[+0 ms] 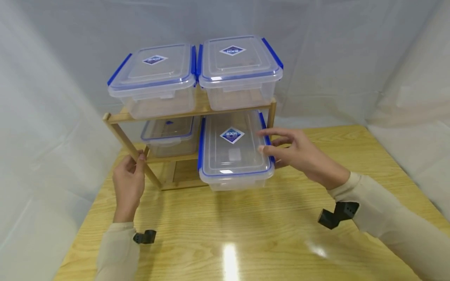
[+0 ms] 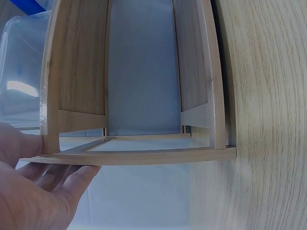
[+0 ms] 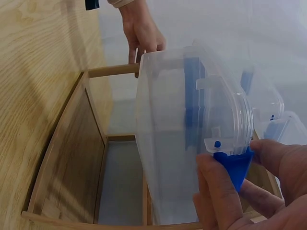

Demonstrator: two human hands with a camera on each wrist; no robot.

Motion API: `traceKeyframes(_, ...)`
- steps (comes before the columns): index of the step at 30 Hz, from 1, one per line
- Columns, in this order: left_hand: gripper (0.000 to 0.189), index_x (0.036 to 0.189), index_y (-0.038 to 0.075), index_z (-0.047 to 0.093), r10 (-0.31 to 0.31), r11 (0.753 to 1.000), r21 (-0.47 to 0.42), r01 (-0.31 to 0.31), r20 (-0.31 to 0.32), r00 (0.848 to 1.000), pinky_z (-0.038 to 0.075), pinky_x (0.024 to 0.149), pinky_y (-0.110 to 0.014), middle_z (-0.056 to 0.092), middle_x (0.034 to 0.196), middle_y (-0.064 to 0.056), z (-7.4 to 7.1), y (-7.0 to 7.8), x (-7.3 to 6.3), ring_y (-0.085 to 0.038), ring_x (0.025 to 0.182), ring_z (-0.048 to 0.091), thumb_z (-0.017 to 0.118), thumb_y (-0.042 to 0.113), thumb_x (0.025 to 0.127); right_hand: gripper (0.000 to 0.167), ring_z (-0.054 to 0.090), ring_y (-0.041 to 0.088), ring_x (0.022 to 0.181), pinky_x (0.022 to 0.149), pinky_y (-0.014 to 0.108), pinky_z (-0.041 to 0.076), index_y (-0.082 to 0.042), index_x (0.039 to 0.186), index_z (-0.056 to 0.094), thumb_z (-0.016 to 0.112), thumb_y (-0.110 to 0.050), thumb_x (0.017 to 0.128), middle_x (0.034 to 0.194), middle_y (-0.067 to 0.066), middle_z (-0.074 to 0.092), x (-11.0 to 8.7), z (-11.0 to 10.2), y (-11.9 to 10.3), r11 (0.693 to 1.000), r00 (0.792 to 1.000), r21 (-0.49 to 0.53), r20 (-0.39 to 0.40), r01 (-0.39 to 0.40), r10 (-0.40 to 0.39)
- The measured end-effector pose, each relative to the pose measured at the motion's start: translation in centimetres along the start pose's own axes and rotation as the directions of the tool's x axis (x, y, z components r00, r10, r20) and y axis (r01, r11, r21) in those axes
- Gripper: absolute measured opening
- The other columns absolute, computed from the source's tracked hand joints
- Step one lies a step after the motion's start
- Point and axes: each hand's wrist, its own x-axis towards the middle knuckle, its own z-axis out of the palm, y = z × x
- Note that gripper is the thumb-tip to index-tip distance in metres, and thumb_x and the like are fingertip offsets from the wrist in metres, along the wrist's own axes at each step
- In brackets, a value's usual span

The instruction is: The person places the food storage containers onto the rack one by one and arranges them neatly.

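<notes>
A clear plastic storage box (image 1: 242, 156) with blue side latches juts out of the middle shelf at the right, its front beyond the shelf edge. My right hand (image 1: 299, 152) grips its right side, thumb on the lid; in the right wrist view the fingers curl under the blue latch (image 3: 235, 167). At the left end of the wooden rack (image 1: 123, 138), my left hand (image 1: 130, 181) pinches the slanted front post between thumb and fingers. The left wrist view has that hand (image 2: 43, 196) around the same wooden post (image 2: 144, 157).
Two more lidded boxes stand on the top shelf, a left one (image 1: 154, 74) and a right one (image 1: 239, 66). Another box (image 1: 172, 138) sits on the middle shelf at left. The rack stands on a wood-grain table (image 1: 197, 230), with white sheeting (image 1: 323, 70) behind.
</notes>
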Motion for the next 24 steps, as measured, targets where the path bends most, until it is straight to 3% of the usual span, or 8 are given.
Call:
traceKeyframes(8, 0.039, 0.135, 0.003, 0.063, 0.010, 1.000, -0.003, -0.010, -0.004, 1.000, 0.054, 0.099, -0.042, 0.068, 0.126, -0.016, 0.00, 0.04, -0.01, -0.031, 0.117, 0.065, 0.051, 0.028, 0.108, 0.062, 0.067, 0.033, 0.103, 0.080, 0.042, 0.063, -0.010, 0.150, 0.050, 0.075, -0.019, 0.094, 0.128, 0.024, 0.056, 0.32, 0.00, -0.27, 0.999, 0.999, -0.016, -0.016, -0.045, 0.045)
traceKeyframes(16, 0.039, 0.135, 0.003, 0.063, 0.006, 1.000, 0.005, -0.006, -0.008, 1.000, 0.054, 0.100, -0.042, 0.068, 0.126, -0.016, 0.05, -0.03, -0.05, -0.030, 0.117, 0.065, 0.052, 0.028, 0.108, 0.101, 0.064, 0.033, 0.106, 0.084, 0.038, 0.061, -0.015, 0.156, 0.040, 0.095, -0.017, 0.071, 0.132, 0.018, 0.055, 0.00, -0.07, -0.20, 0.995, 0.998, -0.088, 0.031, -0.044, 0.047)
traceKeyframes(19, 0.039, 0.136, 0.003, 0.063, 0.002, 1.000, -0.001, -0.002, -0.003, 1.000, 0.054, 0.100, -0.042, 0.068, 0.128, -0.016, 0.01, 0.01, -0.02, -0.030, 0.118, 0.064, 0.052, 0.029, 0.108, 0.102, 0.065, 0.032, 0.105, 0.085, 0.039, 0.061, -0.016, 0.156, 0.040, 0.095, -0.017, 0.070, 0.132, 0.017, 0.055, -0.08, 0.01, -0.14, 0.996, 0.999, -0.083, 0.027, -0.040, 0.042)
traceKeyframes(24, 0.040, 0.136, 0.004, 0.063, 0.000, 1.000, -0.005, 0.000, 0.000, 1.000, 0.053, 0.101, -0.044, 0.067, 0.128, -0.016, -0.08, -0.06, -0.04, -0.031, 0.118, 0.064, 0.052, 0.030, 0.108, 0.086, 0.066, 0.034, 0.106, 0.085, 0.043, 0.060, -0.013, 0.144, 0.047, 0.094, -0.020, 0.073, 0.130, 0.016, 0.056, -0.25, 0.43, 0.06, 0.996, 0.999, -0.081, -0.038, -0.024, 0.021)
